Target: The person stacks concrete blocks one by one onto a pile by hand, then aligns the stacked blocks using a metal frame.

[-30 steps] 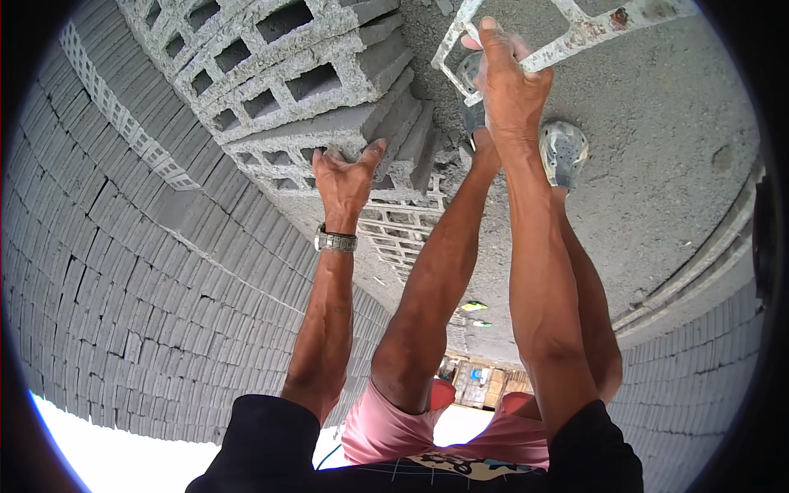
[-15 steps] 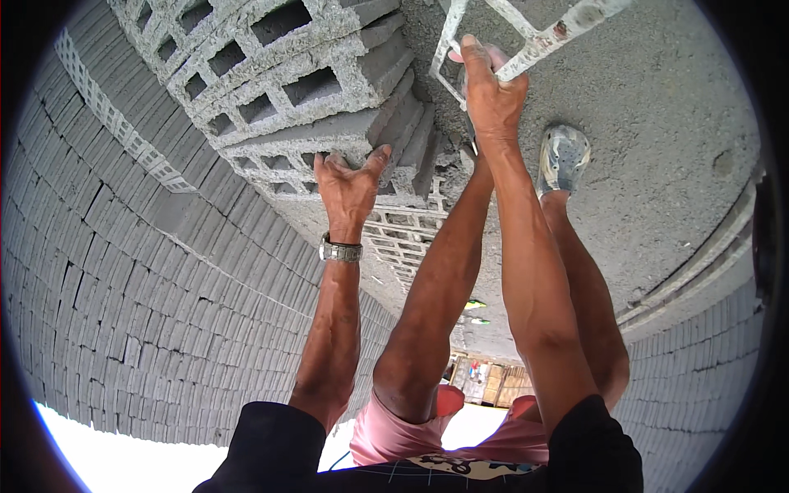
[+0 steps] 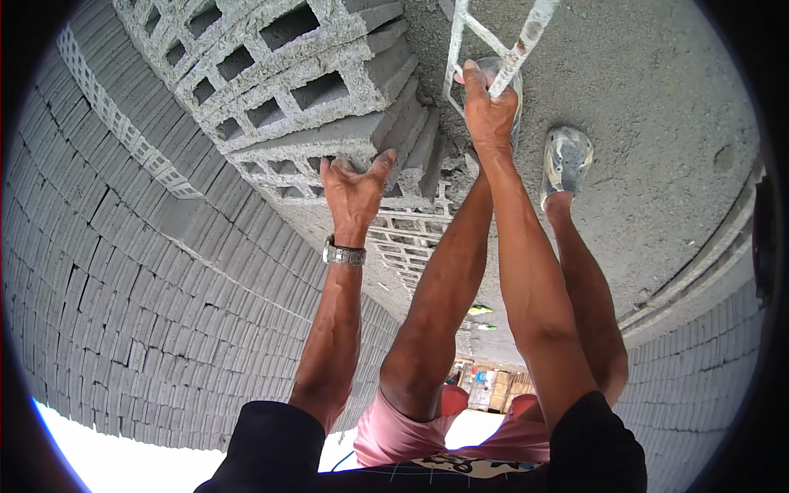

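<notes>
A stack of grey hollow concrete blocks (image 3: 316, 131) rises at the upper left. My left hand (image 3: 355, 193), with a metal watch (image 3: 343, 253) on its wrist, has its fingers hooked into a hole of a lower block and its thumb against the block's end. My right hand (image 3: 491, 115) is wrapped round a bar of a whitish, worn metal frame (image 3: 526, 45) with slanting cross-pieces. The frame stands just right of the stack, its upper part cut off by the picture's edge.
Long rows of stacked blocks (image 3: 148, 320) fill the left side; more stacked blocks (image 3: 690, 378) line the lower right. My shoe (image 3: 567, 160) stands on rough concrete ground (image 3: 657, 123). Broken bits lie beside the stack's foot. A raised ledge (image 3: 699, 279) runs along the right.
The metal frame has swung left and stands steeper, and my right hand has shifted slightly down with it. My left hand keeps its hold on the block.
</notes>
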Action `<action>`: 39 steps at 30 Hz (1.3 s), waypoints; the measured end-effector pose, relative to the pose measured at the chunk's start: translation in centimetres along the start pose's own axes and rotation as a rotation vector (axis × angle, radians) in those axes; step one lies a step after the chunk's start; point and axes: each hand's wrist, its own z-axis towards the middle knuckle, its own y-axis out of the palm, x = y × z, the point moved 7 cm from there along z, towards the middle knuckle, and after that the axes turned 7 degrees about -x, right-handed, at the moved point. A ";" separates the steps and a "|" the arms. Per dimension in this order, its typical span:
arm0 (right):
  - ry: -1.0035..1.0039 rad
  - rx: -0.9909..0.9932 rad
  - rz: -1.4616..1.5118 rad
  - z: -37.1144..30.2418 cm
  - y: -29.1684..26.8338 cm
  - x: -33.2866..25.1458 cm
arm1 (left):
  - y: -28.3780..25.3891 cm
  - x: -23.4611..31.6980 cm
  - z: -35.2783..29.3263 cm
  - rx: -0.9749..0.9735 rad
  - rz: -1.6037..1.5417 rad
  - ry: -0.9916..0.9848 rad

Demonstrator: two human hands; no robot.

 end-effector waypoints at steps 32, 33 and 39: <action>-0.159 0.008 0.399 4.6 0.9 -13.9 | -6.5 6.1 3.6 0.081 -0.084 -0.047; -0.166 0.016 0.374 4.7 2.0 -13.2 | -6.9 5.7 3.4 0.097 -0.082 -0.037; -0.120 0.030 0.240 8.0 4.2 -9.5 | -5.4 6.2 4.0 0.123 -0.094 0.049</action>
